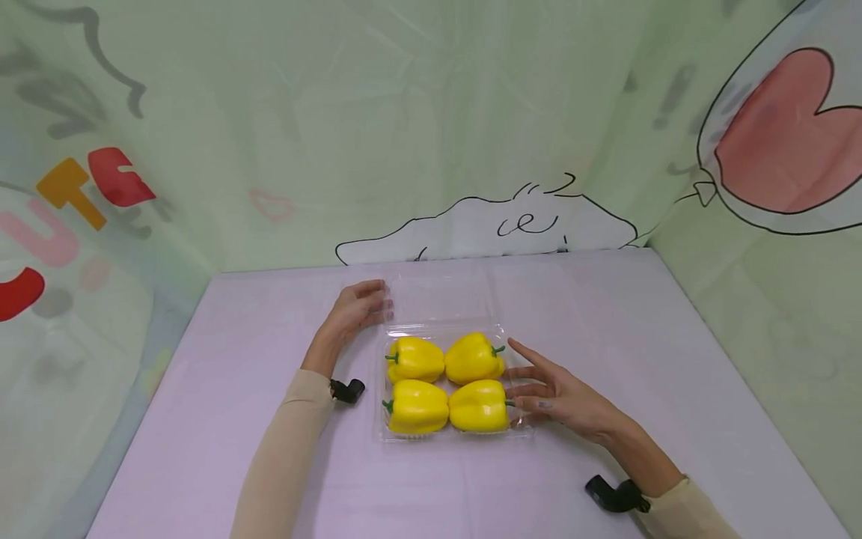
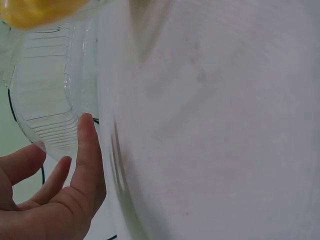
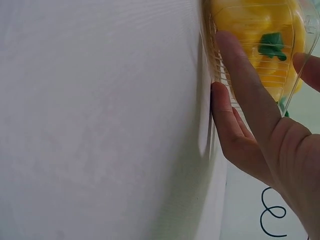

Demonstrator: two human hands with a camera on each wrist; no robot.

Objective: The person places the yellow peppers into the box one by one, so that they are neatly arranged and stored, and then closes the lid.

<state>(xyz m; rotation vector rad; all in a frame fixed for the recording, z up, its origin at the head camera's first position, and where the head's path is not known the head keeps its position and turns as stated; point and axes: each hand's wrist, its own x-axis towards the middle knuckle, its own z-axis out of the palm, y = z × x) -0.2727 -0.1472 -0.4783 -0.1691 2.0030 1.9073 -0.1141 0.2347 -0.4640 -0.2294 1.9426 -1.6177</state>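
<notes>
Several yellow bell peppers (image 1: 416, 359) with green stems lie in the base of a clear plastic clamshell container (image 1: 458, 438) on the table. The container's lid (image 1: 441, 299) is swung back, away from the person. At the lid's left side is my left hand (image 1: 353, 311); in the left wrist view its thumb and fingers (image 2: 87, 155) are spread at the lid's corner. My right hand (image 1: 566, 397) stands at the base's right side, its extended fingers (image 3: 245, 75) against the ribbed wall and another digit near the rim. A pepper's stem (image 3: 272, 46) shows through the plastic.
A pale lilac cloth covers the table (image 1: 592, 314). Behind it and along both sides hang light green printed sheets (image 1: 431, 135). Black wrist cameras (image 1: 346, 391) sit on both wrists, beside beige sleeves (image 1: 283, 442).
</notes>
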